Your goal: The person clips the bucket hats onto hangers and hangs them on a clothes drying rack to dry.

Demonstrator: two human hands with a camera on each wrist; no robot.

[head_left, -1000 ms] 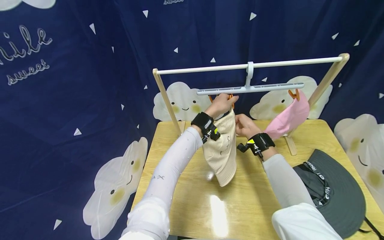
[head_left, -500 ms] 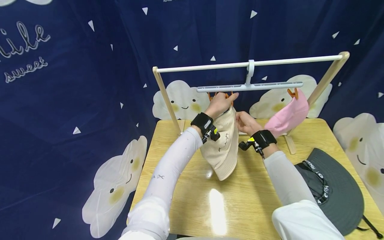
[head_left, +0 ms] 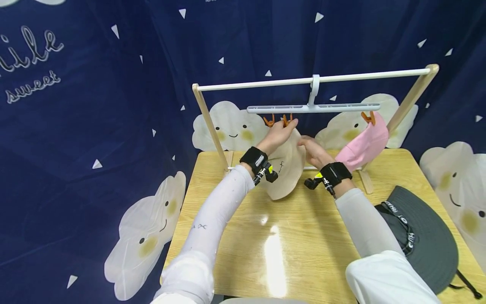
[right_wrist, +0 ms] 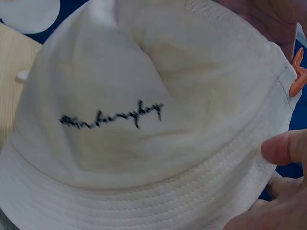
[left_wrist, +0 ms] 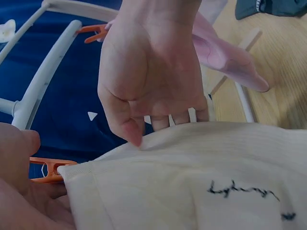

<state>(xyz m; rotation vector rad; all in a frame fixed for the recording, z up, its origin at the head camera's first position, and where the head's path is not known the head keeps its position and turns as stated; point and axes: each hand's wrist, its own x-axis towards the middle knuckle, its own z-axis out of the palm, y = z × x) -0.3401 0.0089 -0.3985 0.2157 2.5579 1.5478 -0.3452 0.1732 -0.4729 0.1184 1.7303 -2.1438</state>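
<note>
Right grip [head_left: 314, 153] pinches the brim of a cream bucket hat [head_left: 293, 166], thumb in front and fingers behind; the left grip [head_left: 276, 137] is up at the hat's edge beside an orange clip [left_wrist: 53, 163]. Hat and clip partly hide the left fingers, so I can't tell whether they are clenched on anything. The hat is below the hanger's left half, above the table. My reading is that it's being fastened or straightened at the clip; next calls for making sure the clip bites before either hand lets go.

Behind everything is a navy backdrop [head_left: 95, 126] with clouds and small white triangles. Before it stands the wood-grain table [head_left: 243, 261], light glaring off its front. The rack [head_left: 258, 84] stands toward the back, a dark gray hat [head_left: 429, 236] lies at the right, and a pink hat [head_left: 364, 145] hangs clipped at the hanger's [head_left: 273, 109] right end.
</note>
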